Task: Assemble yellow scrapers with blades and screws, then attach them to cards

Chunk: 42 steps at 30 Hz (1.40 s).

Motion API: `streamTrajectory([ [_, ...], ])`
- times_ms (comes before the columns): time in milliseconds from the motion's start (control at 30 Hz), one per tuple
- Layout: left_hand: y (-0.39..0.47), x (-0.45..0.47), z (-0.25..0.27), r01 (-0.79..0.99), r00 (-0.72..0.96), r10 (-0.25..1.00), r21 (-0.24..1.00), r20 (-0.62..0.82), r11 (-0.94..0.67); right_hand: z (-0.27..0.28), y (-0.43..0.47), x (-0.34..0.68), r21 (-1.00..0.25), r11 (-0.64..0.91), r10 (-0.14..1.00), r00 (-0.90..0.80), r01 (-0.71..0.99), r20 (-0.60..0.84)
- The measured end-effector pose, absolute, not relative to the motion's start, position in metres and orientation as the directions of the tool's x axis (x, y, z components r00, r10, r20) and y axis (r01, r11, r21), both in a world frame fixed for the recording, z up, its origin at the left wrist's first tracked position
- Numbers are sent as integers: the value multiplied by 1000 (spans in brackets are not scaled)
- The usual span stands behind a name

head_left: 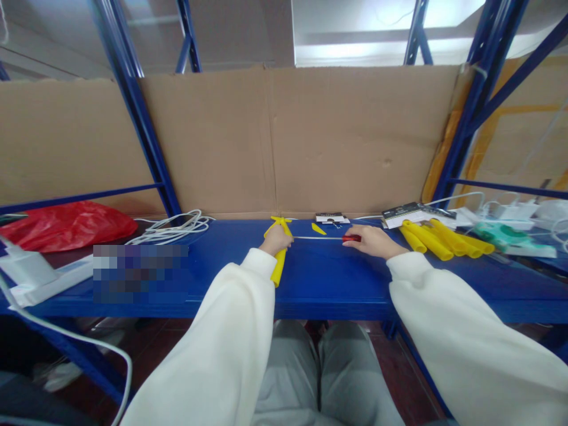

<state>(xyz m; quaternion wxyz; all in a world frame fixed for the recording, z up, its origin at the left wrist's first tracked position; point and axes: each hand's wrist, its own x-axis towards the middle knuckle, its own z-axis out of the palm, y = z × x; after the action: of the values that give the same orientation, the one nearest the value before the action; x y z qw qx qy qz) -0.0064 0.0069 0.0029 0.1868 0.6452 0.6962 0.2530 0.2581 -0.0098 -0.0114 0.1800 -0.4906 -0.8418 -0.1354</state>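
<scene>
My left hand (277, 238) is closed round a yellow tube-like handle (279, 271), whose far end spreads into several thin yellow arms. The near end of the handle slants down over the blue tabletop. My right hand (373, 241) grips a screwdriver by its red handle (351, 238). Its long thin metal shaft (317, 238) points left, and the tip meets the yellow piece beside my left fingers. The exact contact is hidden by those fingers. Just beyond the shaft lies a small flat yellow piece (318, 228).
Several yellow tubes (437, 238) lie right of my right hand, by black-and-white packages (406, 214). A smaller package (329, 218) lies at the back by the cardboard wall (346, 142). Left are coiled white cable (184, 226), a red bag (73, 225) and a power strip (57, 281). Blue posts (146, 124) flank the bench.
</scene>
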Motion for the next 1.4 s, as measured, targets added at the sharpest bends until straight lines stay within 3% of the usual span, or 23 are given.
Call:
streamTrajectory([
  [700, 3, -5, 6, 762, -97, 994, 646, 41, 47, -13, -9, 257, 95, 385, 841, -391, 918, 374],
  [1000, 5, -7, 4, 769, -87, 995, 638, 48, 37, -12, -11, 253, 93, 355, 823, -358, 930, 441],
  [1133, 6, -6, 3, 771, -91, 995, 636, 41, 44, -11, -11, 255, 63, 382, 808, -366, 922, 462],
  [1400, 5, -6, 5, 778, -95, 994, 627, 50, 42, -13, -7, 255, -25, 392, 869, -361, 920, 340],
])
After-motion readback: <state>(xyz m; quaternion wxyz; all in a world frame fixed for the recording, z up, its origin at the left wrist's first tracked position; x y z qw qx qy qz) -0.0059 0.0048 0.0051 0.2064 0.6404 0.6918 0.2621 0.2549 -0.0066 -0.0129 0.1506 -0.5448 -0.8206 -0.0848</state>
